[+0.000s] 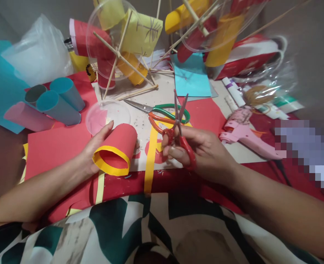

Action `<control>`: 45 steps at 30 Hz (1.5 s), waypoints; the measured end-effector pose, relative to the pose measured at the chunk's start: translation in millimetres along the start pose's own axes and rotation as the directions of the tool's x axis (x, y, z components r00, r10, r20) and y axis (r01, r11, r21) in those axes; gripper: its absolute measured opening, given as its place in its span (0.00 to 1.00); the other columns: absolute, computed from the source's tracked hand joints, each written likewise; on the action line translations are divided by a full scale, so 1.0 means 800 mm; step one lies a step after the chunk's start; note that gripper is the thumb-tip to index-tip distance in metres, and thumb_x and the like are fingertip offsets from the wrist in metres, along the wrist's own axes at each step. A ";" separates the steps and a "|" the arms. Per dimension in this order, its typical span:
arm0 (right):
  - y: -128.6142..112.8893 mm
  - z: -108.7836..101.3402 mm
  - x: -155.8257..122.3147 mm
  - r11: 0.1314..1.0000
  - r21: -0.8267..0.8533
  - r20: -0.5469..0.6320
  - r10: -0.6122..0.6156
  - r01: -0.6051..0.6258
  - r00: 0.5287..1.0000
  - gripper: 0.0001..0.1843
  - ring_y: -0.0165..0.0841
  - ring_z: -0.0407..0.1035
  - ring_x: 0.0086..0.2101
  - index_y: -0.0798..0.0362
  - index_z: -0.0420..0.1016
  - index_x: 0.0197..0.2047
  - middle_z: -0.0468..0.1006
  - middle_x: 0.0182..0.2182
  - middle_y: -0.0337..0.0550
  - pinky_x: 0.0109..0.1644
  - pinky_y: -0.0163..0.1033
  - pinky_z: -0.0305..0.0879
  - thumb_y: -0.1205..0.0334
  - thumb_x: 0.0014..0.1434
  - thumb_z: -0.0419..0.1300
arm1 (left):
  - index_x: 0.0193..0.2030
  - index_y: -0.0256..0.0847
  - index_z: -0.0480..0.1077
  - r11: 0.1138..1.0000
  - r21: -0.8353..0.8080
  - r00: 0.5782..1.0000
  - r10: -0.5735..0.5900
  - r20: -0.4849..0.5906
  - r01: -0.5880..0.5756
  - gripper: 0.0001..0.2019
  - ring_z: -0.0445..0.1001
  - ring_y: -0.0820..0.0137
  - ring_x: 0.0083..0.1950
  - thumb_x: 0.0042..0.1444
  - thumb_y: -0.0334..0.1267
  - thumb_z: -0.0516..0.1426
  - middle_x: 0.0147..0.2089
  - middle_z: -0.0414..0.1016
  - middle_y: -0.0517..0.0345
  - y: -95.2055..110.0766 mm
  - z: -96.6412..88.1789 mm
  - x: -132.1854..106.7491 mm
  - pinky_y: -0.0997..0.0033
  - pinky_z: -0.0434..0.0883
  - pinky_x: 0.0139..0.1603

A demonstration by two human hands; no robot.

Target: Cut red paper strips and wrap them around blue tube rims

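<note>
In my left hand (95, 154) rests a red paper tube (119, 141), tilted so its yellow-banded open end faces me. My thumb lies along its side and the other fingers are hidden behind it. My right hand (186, 150) is closed on small red-handled scissors (188, 152), whose blades point up and stand slightly apart. Just beyond my hands, larger scissors (162, 110) with one green and one orange handle lie on the board. A yellow paper strip (150, 161) hangs over the board's near edge between my hands.
Blue, grey and pink paper tubes (58, 106) stand or lie at the left on red paper (59, 146). At the back rises a frame of sticks (118, 55) with plastic discs and coloured tubes. A pink glue gun (247, 134) lies right, near glue sticks or tubes (233, 91).
</note>
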State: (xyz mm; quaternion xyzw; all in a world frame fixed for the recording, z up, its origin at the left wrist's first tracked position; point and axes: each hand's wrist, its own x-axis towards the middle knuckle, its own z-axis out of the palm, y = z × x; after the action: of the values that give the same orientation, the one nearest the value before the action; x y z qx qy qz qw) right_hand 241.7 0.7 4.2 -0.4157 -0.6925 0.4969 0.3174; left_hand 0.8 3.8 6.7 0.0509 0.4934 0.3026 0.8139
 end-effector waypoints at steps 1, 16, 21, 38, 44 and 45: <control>0.002 0.000 0.000 1.000 0.009 -0.006 -0.005 0.005 1.000 0.25 0.29 0.65 0.24 0.52 0.69 0.30 0.70 0.23 0.40 0.25 0.35 0.62 0.37 0.58 0.63 | 0.58 0.29 0.66 1.000 -0.011 1.000 0.007 -0.026 -0.007 0.32 0.82 0.56 0.45 0.66 0.59 0.49 0.45 0.82 0.37 -0.001 0.004 -0.003 0.56 0.79 0.49; 0.012 0.002 -0.022 0.519 -0.110 0.225 -0.818 0.848 0.530 0.33 0.43 0.71 0.60 0.52 0.68 0.62 0.71 0.62 0.62 0.59 0.45 0.72 0.47 0.58 0.68 | 0.48 0.33 0.70 0.950 0.157 0.942 0.296 -0.161 -0.271 0.16 0.81 0.62 0.32 0.69 0.44 0.48 0.32 0.80 0.47 -0.009 0.041 -0.006 0.65 0.79 0.37; 0.017 0.007 -0.022 0.395 -0.347 0.358 -0.783 0.851 0.509 0.32 0.46 0.73 0.57 0.55 0.67 0.62 0.71 0.63 0.66 0.51 0.45 0.76 0.49 0.60 0.66 | 0.45 0.33 0.71 0.920 0.205 0.925 0.362 -0.116 -0.334 0.17 0.79 0.65 0.30 0.70 0.41 0.44 0.28 0.78 0.50 -0.018 0.052 0.011 0.69 0.78 0.34; 0.024 -0.012 0.021 0.744 -0.322 0.028 -0.610 0.585 0.792 0.24 0.32 0.72 0.32 0.57 0.75 0.51 0.82 0.38 0.49 0.36 0.38 0.69 0.47 0.59 0.63 | 0.73 0.49 0.55 0.089 0.661 0.491 0.743 0.454 -0.745 0.52 0.56 0.55 0.75 0.43 0.36 0.74 0.73 0.60 0.45 -0.039 0.015 -0.019 0.59 0.55 0.75; 0.024 -0.010 0.014 0.825 -0.024 0.049 -0.563 0.565 0.825 0.36 0.34 0.75 0.37 0.49 0.69 0.61 0.77 0.54 0.52 0.37 0.40 0.74 0.38 0.57 0.64 | 0.70 0.47 0.61 0.021 0.621 0.443 0.719 0.535 -0.784 0.45 0.61 0.51 0.72 0.44 0.36 0.72 0.71 0.64 0.47 -0.044 0.020 0.002 0.56 0.58 0.74; 0.022 -0.012 0.013 0.839 0.019 -0.003 -0.544 0.544 0.839 0.37 0.34 0.75 0.37 0.48 0.67 0.62 0.75 0.56 0.52 0.37 0.40 0.74 0.35 0.58 0.62 | 0.68 0.46 0.62 0.042 0.619 0.441 0.739 0.509 -0.785 0.44 0.64 0.52 0.70 0.44 0.36 0.72 0.69 0.67 0.47 -0.043 0.019 0.004 0.57 0.60 0.72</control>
State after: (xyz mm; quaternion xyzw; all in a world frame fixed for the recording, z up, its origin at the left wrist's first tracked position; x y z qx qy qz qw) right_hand 249.5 17.1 -9.7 -0.1987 -0.7777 0.3935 0.4482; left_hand 30.1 -19.2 -1.5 0.6688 0.4439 0.4263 0.4171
